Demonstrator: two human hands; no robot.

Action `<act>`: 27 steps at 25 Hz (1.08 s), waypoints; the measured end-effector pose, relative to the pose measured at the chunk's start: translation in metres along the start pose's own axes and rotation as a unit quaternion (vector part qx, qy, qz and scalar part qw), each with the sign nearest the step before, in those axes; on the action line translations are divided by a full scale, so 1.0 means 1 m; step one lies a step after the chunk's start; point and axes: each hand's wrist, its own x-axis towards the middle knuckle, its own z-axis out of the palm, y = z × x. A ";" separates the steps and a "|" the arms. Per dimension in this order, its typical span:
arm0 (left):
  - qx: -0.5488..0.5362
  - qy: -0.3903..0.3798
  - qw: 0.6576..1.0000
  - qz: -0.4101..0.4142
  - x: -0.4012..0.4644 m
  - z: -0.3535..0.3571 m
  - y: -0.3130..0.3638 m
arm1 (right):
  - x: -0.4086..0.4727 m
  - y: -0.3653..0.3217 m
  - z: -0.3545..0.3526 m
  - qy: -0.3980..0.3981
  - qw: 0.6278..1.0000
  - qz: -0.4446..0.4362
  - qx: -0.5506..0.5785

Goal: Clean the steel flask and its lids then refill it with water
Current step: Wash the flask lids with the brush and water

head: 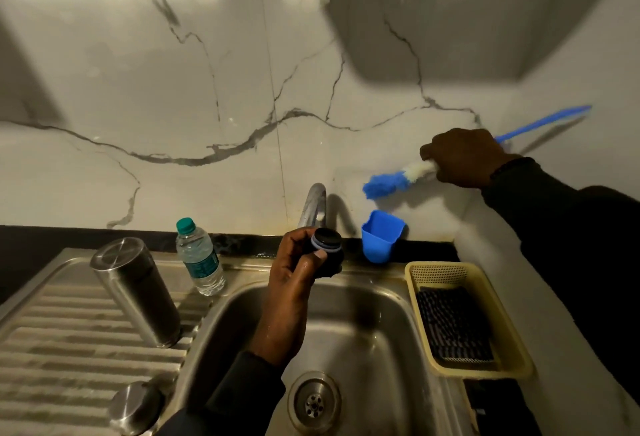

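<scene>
My left hand [294, 273] grips the black inner stopper lid [325, 240] over the steel sink [363, 331]; my right hand [464, 158] grasps the blue-and-white bottle brush [391, 181]. The steel flask [136, 288] stands inverted on the drainboard. I judge scrubbing the lid comes next.

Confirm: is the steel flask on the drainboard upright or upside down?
Upside down. The cylindrical steel flask shows a closed flat end on top; its other end rests on the ribbed steel drainboard.

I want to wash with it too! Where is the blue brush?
In the head view, the blue brush is up on the right, gripped by the right hand against the wall, above the blue cup.
</scene>
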 end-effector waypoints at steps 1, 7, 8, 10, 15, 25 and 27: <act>-0.001 -0.001 1.000 0.002 0.000 -0.001 0.002 | -0.010 0.001 -0.007 -0.003 0.998 0.027 0.061; -0.001 0.006 1.000 0.012 0.001 -0.009 0.013 | -0.066 -0.031 -0.018 0.052 0.951 0.123 0.280; -0.005 0.006 1.000 0.017 0.001 -0.011 0.017 | -0.075 -0.038 -0.020 0.076 0.933 0.145 0.322; -0.016 0.008 0.999 0.026 0.000 -0.014 0.024 | -0.095 -0.055 -0.025 0.129 0.855 0.186 0.467; -0.048 0.040 0.998 0.012 -0.002 -0.026 0.027 | -0.142 -0.137 -0.020 0.163 0.496 0.182 0.833; -0.085 0.093 0.992 0.005 -0.008 -0.038 0.032 | -0.178 -0.208 -0.037 0.117 0.462 0.134 0.869; -0.090 0.100 0.991 0.006 -0.009 -0.039 0.032 | -0.177 -0.215 -0.034 0.141 0.565 0.127 0.803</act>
